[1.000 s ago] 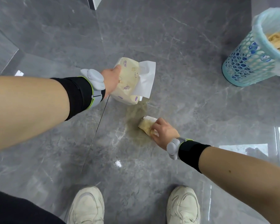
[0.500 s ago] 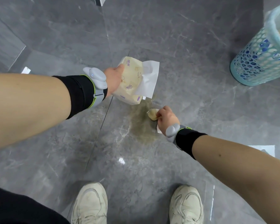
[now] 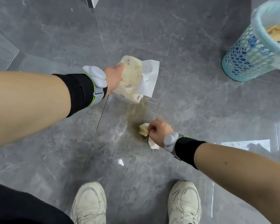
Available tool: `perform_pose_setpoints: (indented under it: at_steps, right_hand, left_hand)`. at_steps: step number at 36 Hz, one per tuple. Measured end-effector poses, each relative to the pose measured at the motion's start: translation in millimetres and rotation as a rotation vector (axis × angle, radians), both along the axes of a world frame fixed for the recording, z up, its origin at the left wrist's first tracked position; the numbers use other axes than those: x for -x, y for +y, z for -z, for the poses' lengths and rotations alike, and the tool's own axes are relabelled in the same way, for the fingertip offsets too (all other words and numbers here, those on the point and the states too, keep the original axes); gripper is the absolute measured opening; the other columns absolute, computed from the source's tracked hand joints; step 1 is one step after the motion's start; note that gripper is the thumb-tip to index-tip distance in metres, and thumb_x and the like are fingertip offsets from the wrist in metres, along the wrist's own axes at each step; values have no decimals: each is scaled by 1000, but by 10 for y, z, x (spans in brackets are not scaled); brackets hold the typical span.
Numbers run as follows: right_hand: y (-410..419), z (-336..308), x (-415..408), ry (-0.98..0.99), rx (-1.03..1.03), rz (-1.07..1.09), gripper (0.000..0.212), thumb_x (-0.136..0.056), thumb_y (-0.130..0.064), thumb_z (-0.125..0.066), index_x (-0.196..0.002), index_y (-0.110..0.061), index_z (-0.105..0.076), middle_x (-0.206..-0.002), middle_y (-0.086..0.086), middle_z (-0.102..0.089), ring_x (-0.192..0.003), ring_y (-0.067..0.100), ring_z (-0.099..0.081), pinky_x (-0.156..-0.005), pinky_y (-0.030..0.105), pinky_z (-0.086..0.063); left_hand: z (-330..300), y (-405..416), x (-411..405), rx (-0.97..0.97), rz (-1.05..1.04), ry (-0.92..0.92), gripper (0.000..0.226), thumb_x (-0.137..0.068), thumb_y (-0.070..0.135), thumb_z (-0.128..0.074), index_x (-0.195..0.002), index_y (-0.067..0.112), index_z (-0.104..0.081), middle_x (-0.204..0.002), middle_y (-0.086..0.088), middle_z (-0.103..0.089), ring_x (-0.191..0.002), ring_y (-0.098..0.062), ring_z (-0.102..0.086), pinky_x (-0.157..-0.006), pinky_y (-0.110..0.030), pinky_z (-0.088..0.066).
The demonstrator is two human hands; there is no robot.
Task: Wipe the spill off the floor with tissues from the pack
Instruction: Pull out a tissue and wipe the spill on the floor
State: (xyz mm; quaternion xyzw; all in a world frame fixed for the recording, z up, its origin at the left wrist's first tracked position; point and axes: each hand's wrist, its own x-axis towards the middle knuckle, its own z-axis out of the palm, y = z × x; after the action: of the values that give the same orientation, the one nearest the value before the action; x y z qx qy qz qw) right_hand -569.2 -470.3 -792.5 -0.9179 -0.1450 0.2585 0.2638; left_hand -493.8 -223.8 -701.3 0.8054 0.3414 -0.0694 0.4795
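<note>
The spill (image 3: 136, 117) is only partly dealt with: a yellowish film can be seen on the floor (image 3: 184, 102) just left of the right hand (image 3: 158, 131) and stretching up toward the pack (image 3: 131, 81). A wadded tissue (image 3: 143, 129) (already stained yellow) is pinched in closed fingers and pressed onto the spill's right edge, a white corner trailing under the wrist. The pack is gripped in the left hand (image 3: 113, 78), fingers wrapped round its near end, a fresh sheet (image 3: 149, 76) sticking out on the far side. A bin (image 3: 249, 54) with used tissues inside is parked well beyond the right hand. More wiping is probably needed, then binning.
</note>
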Motion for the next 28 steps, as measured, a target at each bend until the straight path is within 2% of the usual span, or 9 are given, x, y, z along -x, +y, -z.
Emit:
perform_pose_setpoints:
  at_steps: [3, 5, 9, 11, 13, 16, 18, 23, 28]
  right_hand:
    - [1, -131, 0, 176, -127, 197, 13, -69, -31, -64, -74, -20, -63, -70, -7, -63, -70, 18, -60, -63, 27, -45]
    - [-13, -197, 0, 293, -197, 265, 44, -54, -54, -67, -75, -15, -62, -63, -8, -59, -61, 13, -54, -58, 25, -43]
    - [-12, -125, 3, 285, -160, 269, 20, -58, -32, -60, -73, -19, -65, -70, -5, -64, -69, 19, -60, -64, 29, -49]
    - [-49, -57, -15, 71, 22, 176, 8, -68, -23, -61, -72, -25, -67, -80, -4, -66, -81, 22, -60, -71, 30, -48]
    - [-122, 47, -63, -136, 115, 52, 16, -75, -13, -57, -74, -24, -67, -87, -1, -64, -88, 26, -56, -67, 29, -41]
    - [-203, 66, -86, -126, 127, 45, 14, -79, -21, -47, -77, -26, -59, -88, -7, -53, -74, 24, -57, -52, 20, -27]
    - [-208, 72, -57, -102, 116, 23, 16, -80, -29, -41, -80, -25, -56, -91, -5, -50, -72, 26, -57, -55, 23, -34]
    - [-158, 102, 165, -137, 107, -55, 17, -87, -25, -61, -91, -9, -59, -103, 8, -51, -81, 28, -53, -65, 29, -41]
    - [-109, 83, 204, -83, 79, -126, 12, -89, -13, -59, -94, -2, -63, -111, 14, -50, -88, 34, -58, -69, 33, -47]
  left_hand:
    - [-49, -40, 8, -30, 5, -9, 41, -96, 54, -40, -86, 20, -61, -64, 9, -52, -58, -12, -49, -51, -21, -34]
    - [-54, -50, 2, -34, 17, -4, 41, -96, 53, -40, -86, 19, -60, -64, 8, -51, -56, -11, -46, -51, -20, -33]
    - [-46, -52, -12, -30, 34, -6, 41, -96, 52, -40, -87, 17, -61, -65, 7, -52, -59, -15, -48, -53, -21, -35]
    - [-56, -59, -12, -26, 36, -2, 40, -96, 52, -41, -88, 18, -61, -66, 6, -53, -64, -20, -50, -54, -22, -36]
    - [-60, -61, -12, -15, 37, -2, 40, -96, 52, -41, -88, 19, -60, -71, 3, -57, -72, -24, -52, -58, -25, -39]
    - [-59, -57, 3, 13, 30, -7, 40, -96, 52, -41, -89, 19, -61, -78, 1, -60, -79, -26, -56, -71, -28, -44]
    - [-53, -52, 9, 29, 21, -9, 39, -96, 52, -41, -90, 19, -61, -78, 1, -60, -80, -26, -57, -74, -29, -45]
    - [-44, -22, 9, 53, 1, -9, 40, -97, 52, -40, -91, 18, -60, -73, 4, -59, -80, -26, -59, -72, -29, -46]
    - [-71, -2, 11, 89, -10, -9, 44, -95, 55, -40, -94, 17, -62, -106, -11, -71, -100, -33, -67, -95, -42, -52]
